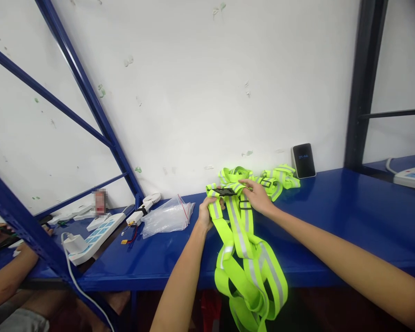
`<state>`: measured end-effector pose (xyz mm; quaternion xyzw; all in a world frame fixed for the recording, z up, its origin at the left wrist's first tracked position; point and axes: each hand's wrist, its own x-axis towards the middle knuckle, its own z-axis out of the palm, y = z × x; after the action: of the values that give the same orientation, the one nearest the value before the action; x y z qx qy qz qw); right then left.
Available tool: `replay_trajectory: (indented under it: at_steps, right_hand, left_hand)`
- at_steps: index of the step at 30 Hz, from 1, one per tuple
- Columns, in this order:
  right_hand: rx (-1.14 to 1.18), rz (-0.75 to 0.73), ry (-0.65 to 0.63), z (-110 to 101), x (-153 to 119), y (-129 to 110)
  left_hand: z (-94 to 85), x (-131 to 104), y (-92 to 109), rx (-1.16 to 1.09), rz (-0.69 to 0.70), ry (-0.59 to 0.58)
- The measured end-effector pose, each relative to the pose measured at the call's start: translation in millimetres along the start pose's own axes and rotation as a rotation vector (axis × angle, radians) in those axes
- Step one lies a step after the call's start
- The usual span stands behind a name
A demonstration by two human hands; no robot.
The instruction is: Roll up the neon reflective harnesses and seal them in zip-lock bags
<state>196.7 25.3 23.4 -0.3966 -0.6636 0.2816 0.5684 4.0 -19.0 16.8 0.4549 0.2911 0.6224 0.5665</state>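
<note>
A neon yellow-green strap harness with silver reflective stripes hangs in loops over the front edge of the blue table. Its black buckle lies between my two hands. My left hand is closed round the strap at the buckle's left end. On the right, my right hand pinches the strap beside the buckle. A black slider sits on a strap just below my right hand. More bunched neon straps lie behind, near the wall.
Clear plastic bags, a small white fan and a power strip are at left. A device with a dark screen stands at the wall. Blue frame posts rise at left, where another person's arms show.
</note>
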Motion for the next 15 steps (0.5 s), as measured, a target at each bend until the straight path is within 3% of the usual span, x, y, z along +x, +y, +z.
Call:
replay_trajectory:
  at_steps: [3, 8, 12, 15]
  right_hand:
    - [0.233, 0.21, -0.037, -0.2, 2.5, -0.8]
    - [0.699, 0.524, -0.333, 1.5, 1.7, -6.4]
    - [0.809, 0.637, -0.415, 0.8, -0.2, -11.1]
    - [0.843, 0.634, -0.457, -1.9, -2.5, -15.6]
  left_hand:
    - [0.2, -1.4, 2.9, 0.008, -0.024, 0.026]
    - [9.5, -3.1, 4.8, 0.007, 0.025, 0.034]
    - [12.5, -0.1, 1.4, 0.01, 0.046, 0.11]
    - [10.4, 3.6, -1.9, 0.002, 0.049, 0.157]
